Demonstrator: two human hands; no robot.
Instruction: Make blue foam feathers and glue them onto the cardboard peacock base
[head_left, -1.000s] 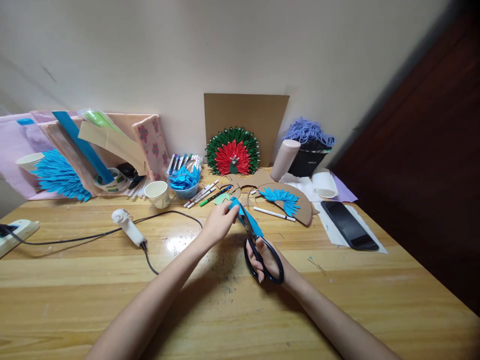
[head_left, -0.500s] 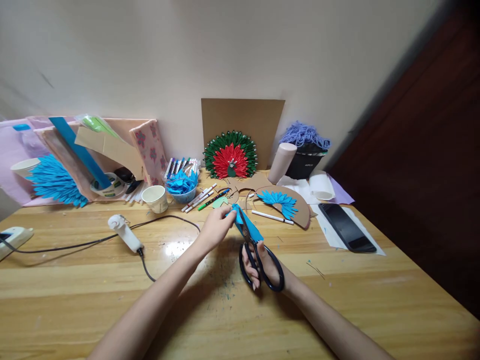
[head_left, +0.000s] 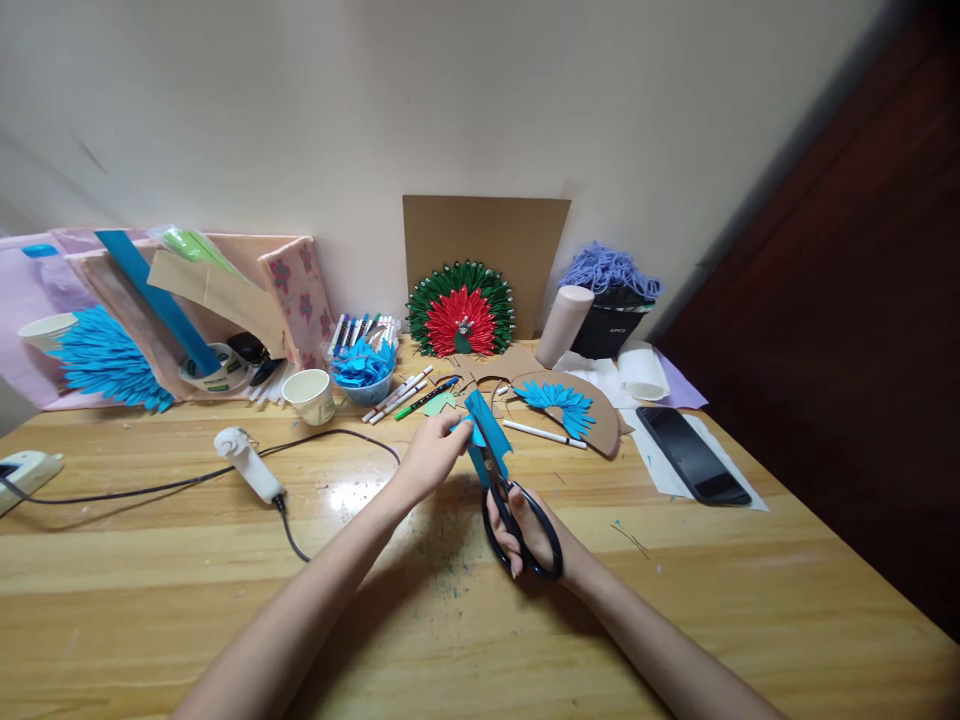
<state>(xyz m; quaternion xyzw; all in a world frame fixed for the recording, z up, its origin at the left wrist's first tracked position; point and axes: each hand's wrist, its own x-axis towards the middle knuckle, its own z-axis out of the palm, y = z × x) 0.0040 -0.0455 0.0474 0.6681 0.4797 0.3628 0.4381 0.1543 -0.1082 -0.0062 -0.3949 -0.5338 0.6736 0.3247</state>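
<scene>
Left hand (head_left: 435, 452): thumb and fingers pinching a blue strip (head_left: 496, 436), mid-table. Right hand (head_left: 534, 528): gripping black-handled scissors (head_left: 490, 464) by the loops, blades overlapping the strip in view.

Containers, left to right. Pale cup or bowl (head_left: 45, 328), partly hidden by a blue petal cluster (head_left: 112, 360). Paper cup (head_left: 310, 405), upright; contents not discernible. Bowl (head_left: 366, 392), heaped with blue pieces (head_left: 364, 360); markers (head_left: 358, 330) just behind. Black bag (head_left: 609, 332); purple yarn (head_left: 611, 270) piled on top.

Scissors: tips pointing away from the person, slightly left; long axis slanting from near right to far left. Strip: long axis running roughly near to far.
</scene>
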